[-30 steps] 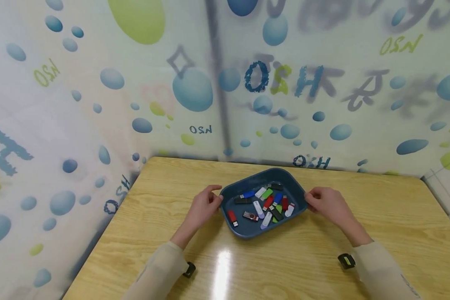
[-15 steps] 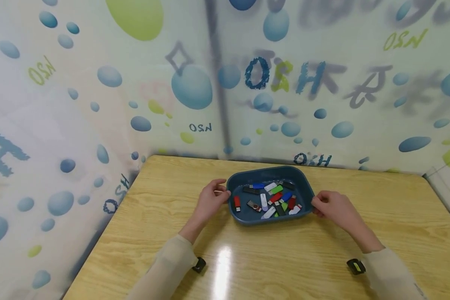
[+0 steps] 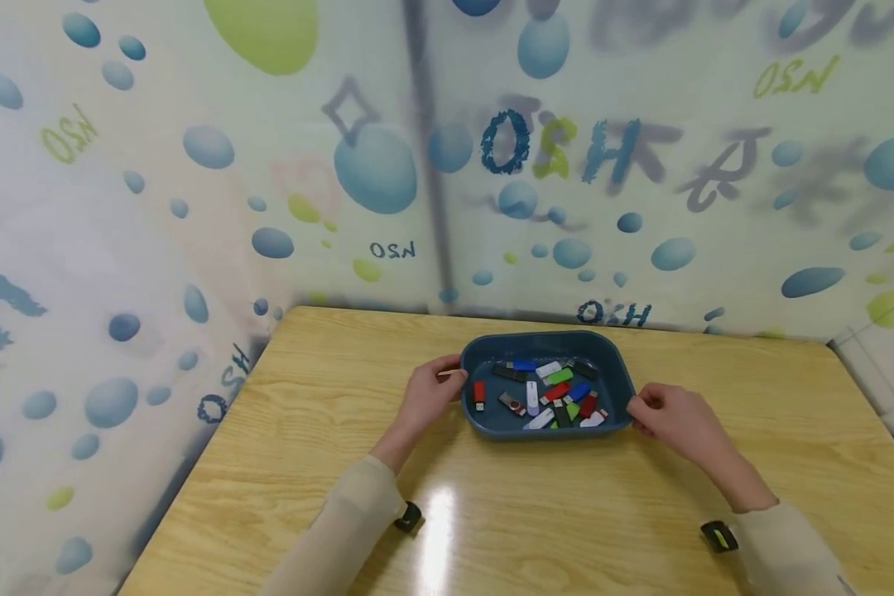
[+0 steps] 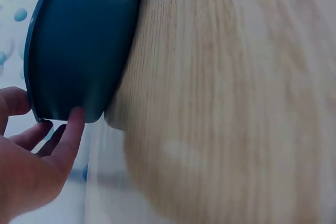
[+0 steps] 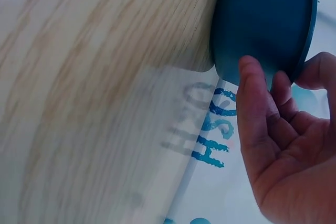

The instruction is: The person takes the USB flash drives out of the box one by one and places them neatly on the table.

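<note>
A dark blue plastic basin (image 3: pixel 559 434) lies near the far side of the table, its long side roughly along the back edge. Scattered inside are several USB sticks, among them a red one (image 3: pixel 479 392), a blue one (image 3: pixel 523 365) and a white one (image 3: pixel 532 396). My left hand (image 3: pixel 428 393) holds the basin's left end, thumb at the rim and fingertips against the outer wall, as the left wrist view shows. At the opposite end, my right hand (image 3: pixel 674 418) pinches the rim near the front corner; its lower fingers touch the outer wall in the right wrist view.
The basin rests on a wood-grain table (image 3: pixel 566 530). Behind it and to the left stands a patterned backdrop (image 3: pixel 305 157) with drops and lettering. A dark wrist device sits at each cuff, the left one (image 3: pixel 408 517) near a bright light reflection.
Both hands have shifted the basin to the right and turned it clockwise, from slanted to nearly parallel with the table's back edge. Both hands have kept their hold on its ends.
</note>
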{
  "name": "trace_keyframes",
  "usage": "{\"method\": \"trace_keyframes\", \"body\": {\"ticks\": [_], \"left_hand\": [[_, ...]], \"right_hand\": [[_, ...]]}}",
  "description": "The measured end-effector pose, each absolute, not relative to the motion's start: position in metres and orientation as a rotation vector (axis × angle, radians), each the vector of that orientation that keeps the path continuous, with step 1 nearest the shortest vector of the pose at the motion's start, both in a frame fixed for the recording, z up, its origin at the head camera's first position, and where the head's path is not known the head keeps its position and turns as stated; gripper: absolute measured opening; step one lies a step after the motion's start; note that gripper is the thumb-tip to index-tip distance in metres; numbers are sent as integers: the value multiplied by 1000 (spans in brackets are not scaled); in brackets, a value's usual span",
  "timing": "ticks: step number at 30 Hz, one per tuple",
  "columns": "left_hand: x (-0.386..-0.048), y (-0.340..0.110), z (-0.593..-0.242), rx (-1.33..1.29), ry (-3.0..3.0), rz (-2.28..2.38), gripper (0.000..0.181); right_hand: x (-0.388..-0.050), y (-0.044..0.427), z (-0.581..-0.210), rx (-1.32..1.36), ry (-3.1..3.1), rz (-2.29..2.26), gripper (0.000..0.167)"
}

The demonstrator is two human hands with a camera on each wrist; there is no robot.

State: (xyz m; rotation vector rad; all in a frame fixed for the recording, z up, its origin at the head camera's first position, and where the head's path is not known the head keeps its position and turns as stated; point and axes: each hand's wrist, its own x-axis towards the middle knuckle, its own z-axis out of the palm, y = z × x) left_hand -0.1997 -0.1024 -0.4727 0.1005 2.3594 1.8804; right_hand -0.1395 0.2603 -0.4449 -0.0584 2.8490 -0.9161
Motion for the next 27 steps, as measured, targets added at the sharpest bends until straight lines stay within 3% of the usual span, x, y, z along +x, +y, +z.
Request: {"method": "trace_keyframes", "body": {"ticks": [21, 27], "left_hand": [[-208, -85, -474, 131, 2323, 1820, 37], [-208, -87, -475, 133, 2291, 1832, 38]], "right_hand": [[-129, 268, -438, -24, 3029, -851, 28], [-134, 244, -427, -258, 3261, -842, 16]]}}
